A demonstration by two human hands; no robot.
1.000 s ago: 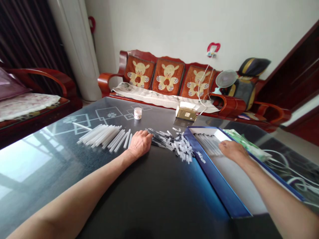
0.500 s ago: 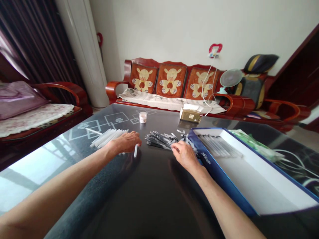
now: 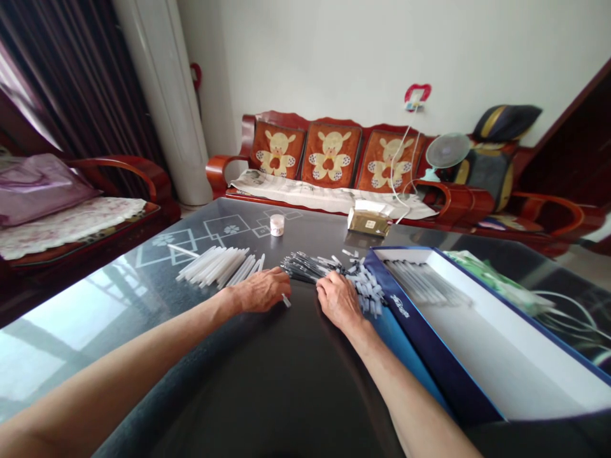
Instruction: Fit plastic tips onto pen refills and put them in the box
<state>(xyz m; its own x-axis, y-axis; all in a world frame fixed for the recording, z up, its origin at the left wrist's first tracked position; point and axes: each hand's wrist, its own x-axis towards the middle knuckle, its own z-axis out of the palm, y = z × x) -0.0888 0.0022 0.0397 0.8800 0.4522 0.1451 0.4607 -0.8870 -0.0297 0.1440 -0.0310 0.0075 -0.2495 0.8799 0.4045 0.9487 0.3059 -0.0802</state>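
My left hand [image 3: 263,290] is closed round a whitish pen barrel, whose end [image 3: 286,300] sticks out below the fingers. Just left of that hand, a loose row of similar translucent pen barrels [image 3: 212,266] lies on the table. My right hand [image 3: 340,300] rests at the near side of a bundle of dark pen refills [image 3: 303,264], its fingers curled together. What those fingers hold, if anything, is hidden. Small whitish pen caps [image 3: 370,286] are heaped beside the right hand, against the blue box [image 3: 405,318].
Inside the box, several pens [image 3: 415,280] lie side by side at the far end. A small round tub [image 3: 277,225] and a tissue box [image 3: 368,219] stand farther back on the dark glossy table [image 3: 296,381]. Green packaging [image 3: 496,280] and a white cable [image 3: 568,308] lie to the right.
My left hand has moved right and nearer me with the pen barrel, uncovering more barrels behind it. My right hand has shifted slightly left and nearer, exposing more caps.
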